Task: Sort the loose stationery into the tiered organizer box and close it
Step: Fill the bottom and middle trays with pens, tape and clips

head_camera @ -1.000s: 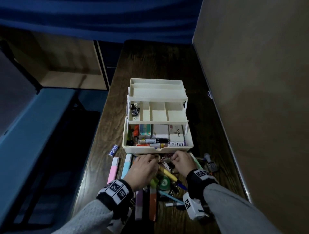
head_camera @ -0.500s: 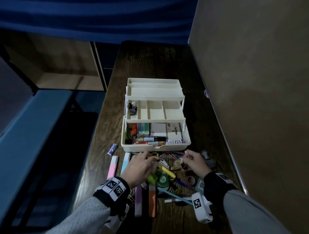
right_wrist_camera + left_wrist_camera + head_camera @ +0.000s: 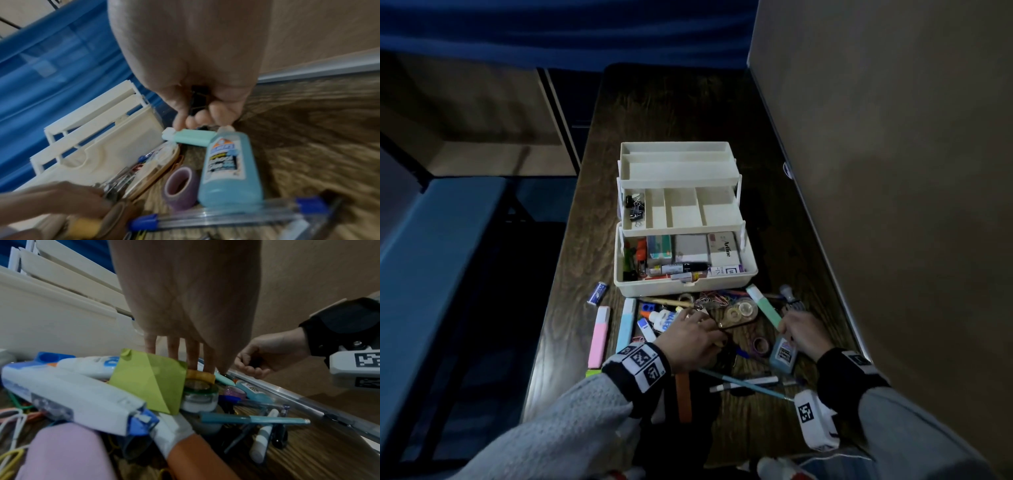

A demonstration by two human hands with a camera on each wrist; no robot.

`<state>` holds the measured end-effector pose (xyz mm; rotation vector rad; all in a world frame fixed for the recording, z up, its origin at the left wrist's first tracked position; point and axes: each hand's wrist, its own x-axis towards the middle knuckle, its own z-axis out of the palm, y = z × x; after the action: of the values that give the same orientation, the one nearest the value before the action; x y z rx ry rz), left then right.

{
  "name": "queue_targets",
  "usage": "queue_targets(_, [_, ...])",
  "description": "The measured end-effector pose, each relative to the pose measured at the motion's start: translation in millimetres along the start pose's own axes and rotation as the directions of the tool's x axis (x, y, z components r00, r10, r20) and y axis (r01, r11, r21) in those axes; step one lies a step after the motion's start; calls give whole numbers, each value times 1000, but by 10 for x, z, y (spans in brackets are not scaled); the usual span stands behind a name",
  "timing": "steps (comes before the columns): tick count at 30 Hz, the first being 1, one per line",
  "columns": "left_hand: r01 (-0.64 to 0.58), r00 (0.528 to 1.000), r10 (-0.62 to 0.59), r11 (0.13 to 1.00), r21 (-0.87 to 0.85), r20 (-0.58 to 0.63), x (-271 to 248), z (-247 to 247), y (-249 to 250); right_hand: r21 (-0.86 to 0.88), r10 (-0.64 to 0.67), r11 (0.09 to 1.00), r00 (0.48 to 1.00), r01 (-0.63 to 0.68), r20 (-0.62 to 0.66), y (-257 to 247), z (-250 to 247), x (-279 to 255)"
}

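Observation:
The cream tiered organizer box (image 3: 685, 287) stands open, with black binder clips (image 3: 635, 207) in its middle tray's left cell and boxes and markers in the base. Loose stationery lies in front of it. My left hand (image 3: 710, 327) reaches straight-fingered down onto a yellow tape roll (image 3: 200, 376) beside a green sticky note (image 3: 148, 379). My right hand (image 3: 789, 325) is curled round a black binder clip (image 3: 198, 97). It hovers over the mint highlighter (image 3: 193, 136) and the blue glue bottle (image 3: 228, 170).
A purple tape roll (image 3: 180, 183), blue-capped pens (image 3: 226, 219), a white glue bottle (image 3: 662, 320), pink (image 3: 599, 337) and blue (image 3: 627, 323) highlighters and an eraser (image 3: 597, 293) are scattered about. A wall (image 3: 893, 205) bounds the table on the right. The table's left edge drops off.
My right hand has moved right and back from the middle of the pile to the glue bottle. My left hand stays over the pile's middle, now on the tape rolls.

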<state>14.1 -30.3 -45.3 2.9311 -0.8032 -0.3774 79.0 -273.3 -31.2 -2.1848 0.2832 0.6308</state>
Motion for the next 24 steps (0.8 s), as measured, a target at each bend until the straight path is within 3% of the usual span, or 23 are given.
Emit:
queue_targets(5, [1,1000,-1,1000,-25,-18,-18,8,-3,-253,-90,962,995,98,42,55,-46,-46])
queue_targets(11, [11,998,-14,998,-57,-62,-58,26,7,-427,-216,890,973,161,-83,-60,15,24])
queue_targets(15, [93,987,-108,988,-125,-123,-80,-6,-6,-743,-256,648,967,168,-6,-182,33,184])
queue_targets(19, [150,967,-177,977,-150,-185,-127,-49,-62,-854,-305,468,948,227,85,-240,71,270])
queue_targets(22, [120,969,-145,984,-136,-199,-135,-67,-9,-869,-294,444,952,219,90,-269,76,306])
queue_targets(24, [57,975,-84,989,-136,-207,-113,-73,80,-835,-312,509,949,210,48,-286,64,299])
